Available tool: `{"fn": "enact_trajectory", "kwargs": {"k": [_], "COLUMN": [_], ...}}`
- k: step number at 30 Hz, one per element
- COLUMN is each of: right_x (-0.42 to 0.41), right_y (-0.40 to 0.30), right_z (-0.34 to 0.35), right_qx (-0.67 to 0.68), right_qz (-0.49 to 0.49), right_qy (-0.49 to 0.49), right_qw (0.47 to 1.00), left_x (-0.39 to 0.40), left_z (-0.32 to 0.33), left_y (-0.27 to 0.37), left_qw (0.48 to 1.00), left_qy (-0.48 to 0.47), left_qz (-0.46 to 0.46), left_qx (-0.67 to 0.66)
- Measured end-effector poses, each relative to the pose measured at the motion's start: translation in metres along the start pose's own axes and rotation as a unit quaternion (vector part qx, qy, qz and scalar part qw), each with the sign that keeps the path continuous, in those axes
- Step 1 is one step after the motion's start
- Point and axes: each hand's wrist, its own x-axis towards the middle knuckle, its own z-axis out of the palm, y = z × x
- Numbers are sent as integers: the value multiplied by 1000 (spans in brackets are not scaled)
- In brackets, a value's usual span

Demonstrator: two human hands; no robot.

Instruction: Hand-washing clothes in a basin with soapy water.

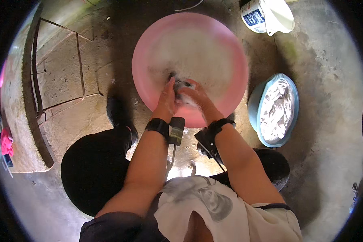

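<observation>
A large round pink basin [191, 118] stands on the floor in front of me, holding cloudy, greyish water. Over its near side, my left hand [168, 96] and my right hand [196, 92] meet around a bunched dark-and-white wet cloth [183, 86]. My left fingers press along the cloth's left side, and the right fingers curl over it from the other side. Part of the cloth is hidden behind my fingers. What lies under the murky water cannot be made out.
On the right is a blue oval tub [254, 110] full of crumpled white cloth [276, 110]. A white plastic bucket [254, 18] with a printed label lies tilted at the upper right. To the left, a rusty metal frame [80, 65] adjoins a concrete slab [18, 106] with a pink cloth [6, 142].
</observation>
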Motion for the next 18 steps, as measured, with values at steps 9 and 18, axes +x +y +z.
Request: {"fn": "enact_trajectory", "kwargs": {"k": [9,18], "right_x": [15,-24], "right_y": [-37,-35], "right_z": [22,65], "right_qx": [-206,-269], "right_qz": [-161,-268], "right_qy": [99,66], "right_qw": [960,923], "left_x": [22,61], "left_z": [-9,-58], "left_y": [-17,26], "left_qw": [944,892], "left_qy": [-65,152], "left_qz": [305,141], "left_qx": [103,401]}}
